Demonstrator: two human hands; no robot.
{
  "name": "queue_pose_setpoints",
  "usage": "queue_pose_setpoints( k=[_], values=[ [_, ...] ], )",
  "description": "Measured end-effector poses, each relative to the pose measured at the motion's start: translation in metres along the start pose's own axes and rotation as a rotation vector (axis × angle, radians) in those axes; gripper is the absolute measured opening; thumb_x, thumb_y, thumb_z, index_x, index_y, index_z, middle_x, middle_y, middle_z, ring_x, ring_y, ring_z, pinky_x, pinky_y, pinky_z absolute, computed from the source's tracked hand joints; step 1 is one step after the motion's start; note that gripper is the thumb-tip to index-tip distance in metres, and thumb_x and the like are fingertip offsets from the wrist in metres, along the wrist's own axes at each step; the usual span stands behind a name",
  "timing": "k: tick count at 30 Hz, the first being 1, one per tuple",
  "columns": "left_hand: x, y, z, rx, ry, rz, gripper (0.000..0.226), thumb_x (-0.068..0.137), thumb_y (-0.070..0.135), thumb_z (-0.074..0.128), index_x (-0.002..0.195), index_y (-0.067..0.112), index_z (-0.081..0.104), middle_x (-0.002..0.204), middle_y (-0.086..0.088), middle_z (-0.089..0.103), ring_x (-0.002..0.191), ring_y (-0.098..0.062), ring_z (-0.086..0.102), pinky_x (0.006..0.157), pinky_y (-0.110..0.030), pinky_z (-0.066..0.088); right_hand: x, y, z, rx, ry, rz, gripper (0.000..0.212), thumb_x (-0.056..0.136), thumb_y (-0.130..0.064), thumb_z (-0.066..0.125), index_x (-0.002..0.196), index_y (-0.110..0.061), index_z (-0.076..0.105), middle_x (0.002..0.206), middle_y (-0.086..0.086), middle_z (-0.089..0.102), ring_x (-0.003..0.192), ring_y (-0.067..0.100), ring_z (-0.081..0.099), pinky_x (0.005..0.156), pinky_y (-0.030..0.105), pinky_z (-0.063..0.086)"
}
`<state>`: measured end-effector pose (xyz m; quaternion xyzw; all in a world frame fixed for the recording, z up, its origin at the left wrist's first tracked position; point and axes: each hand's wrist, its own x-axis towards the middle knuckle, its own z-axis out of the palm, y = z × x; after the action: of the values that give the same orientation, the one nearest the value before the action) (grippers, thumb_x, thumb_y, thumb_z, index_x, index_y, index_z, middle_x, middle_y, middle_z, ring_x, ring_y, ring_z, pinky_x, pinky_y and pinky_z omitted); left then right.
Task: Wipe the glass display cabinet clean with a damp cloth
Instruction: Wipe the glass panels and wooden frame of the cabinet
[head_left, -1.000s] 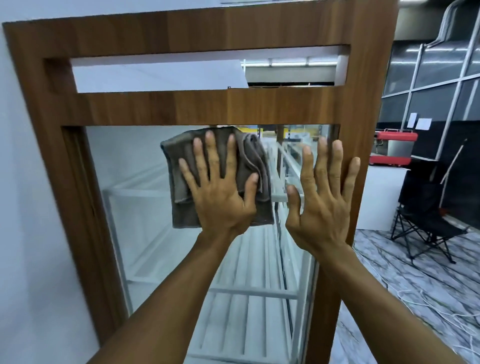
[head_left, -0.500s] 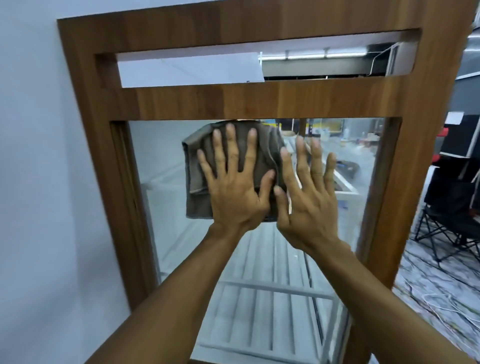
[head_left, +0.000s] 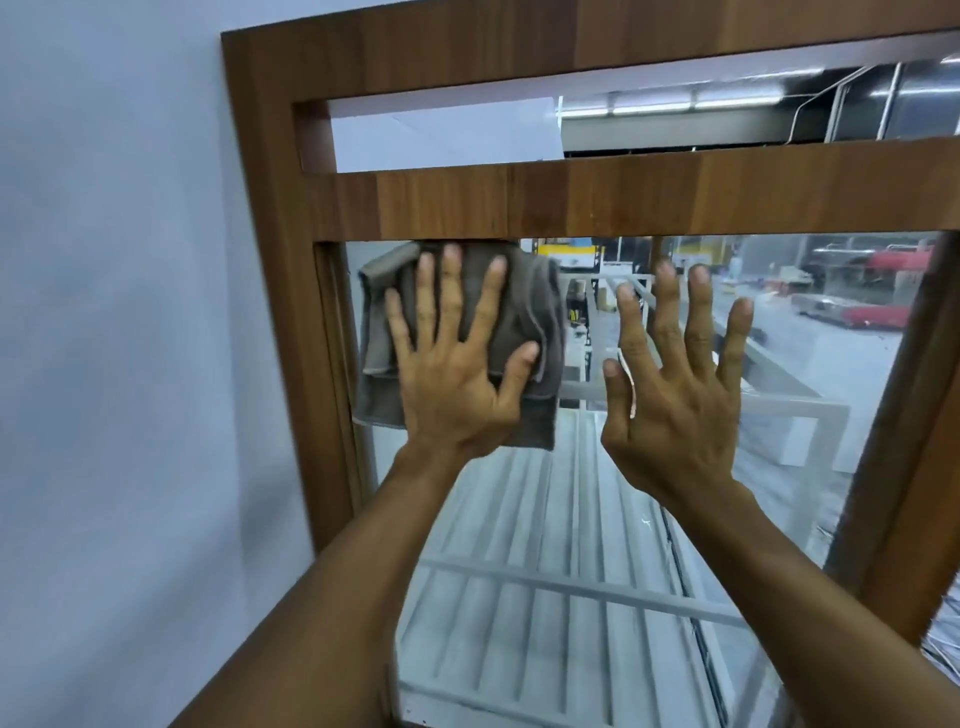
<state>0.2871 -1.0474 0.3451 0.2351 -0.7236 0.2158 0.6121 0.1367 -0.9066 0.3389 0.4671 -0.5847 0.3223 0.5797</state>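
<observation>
The glass (head_left: 810, 395) of the cabinet sits in a brown wooden frame (head_left: 571, 202). A gray cloth (head_left: 530, 301) is folded up and lies flat on the glass. It is in the top corner of the pane, at about 11 o'clock from the middle of the glass. Its top edge touches the wooden bar that runs across the frame. Its left edge is close to the side post of the frame, at 9 o'clock.

The left hand (head_left: 452, 379) lies on the cloth and presses it to the glass. Its fingers are straight and spread wide apart and point up to 12 o'clock. The thumb sticks out to 2 o'clock, also on the cloth.

The right hand (head_left: 680, 410) is at 3 o'clock from the left hand, near it but not touching. It is flat too, with its fingers spread and pointing up. It holds nothing. It is up against the bare glass, but I cannot tell if it really touches.

Behind the glass are white shelves (head_left: 519, 597) made of long slats. A pale wall (head_left: 104, 312) is at 9 o'clock from the frame.
</observation>
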Motion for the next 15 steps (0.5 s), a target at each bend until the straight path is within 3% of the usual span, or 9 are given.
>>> queue_pose_setpoints(
  k=[4,6,9,15],
  values=[
    [-0.026,0.014,0.001,-0.020,-0.039,-0.183,0.076,0.103,0.058,0.037,0.166,0.020,0.016,0.173,-0.020,0.008,0.161,-0.039,0.001,0.127,-0.064,-0.003,0.000,-0.003,0.002,-0.003,-0.018,0.013,0.058,0.110,-0.031,0.033,0.164,-0.010,0.029,0.171,0.021,0.020,0.160,0.041,0.015,0.130,0.055,-0.004],
    [-0.043,0.019,0.001,-0.021,-0.119,-0.032,0.078,0.102,0.061,0.036,0.166,0.023,0.012,0.173,-0.015,0.002,0.161,-0.035,-0.006,0.128,-0.062,-0.006,0.000,-0.002,0.002,0.005,-0.010,0.018,0.058,0.110,-0.029,0.036,0.163,-0.009,0.030,0.170,0.022,0.022,0.159,0.043,0.017,0.129,0.059,0.000],
    [-0.036,-0.005,-0.003,-0.009,-0.139,0.192,0.078,0.101,0.065,0.040,0.165,0.026,0.018,0.173,-0.012,0.009,0.162,-0.025,-0.010,0.129,-0.054,-0.006,-0.001,-0.010,0.001,0.062,0.007,0.039,0.057,0.108,-0.024,0.041,0.161,-0.005,0.034,0.168,0.026,0.025,0.157,0.046,0.017,0.127,0.065,0.004],
    [-0.034,-0.023,-0.004,0.014,-0.022,-0.142,0.078,0.102,0.062,0.038,0.165,0.019,0.024,0.171,-0.025,0.015,0.160,-0.043,0.009,0.128,-0.063,0.003,-0.021,-0.064,0.017,0.129,-0.052,-0.034,0.058,0.105,-0.022,0.050,0.160,-0.006,0.038,0.168,0.027,0.024,0.158,0.042,0.015,0.129,0.060,-0.002]
  ],
)
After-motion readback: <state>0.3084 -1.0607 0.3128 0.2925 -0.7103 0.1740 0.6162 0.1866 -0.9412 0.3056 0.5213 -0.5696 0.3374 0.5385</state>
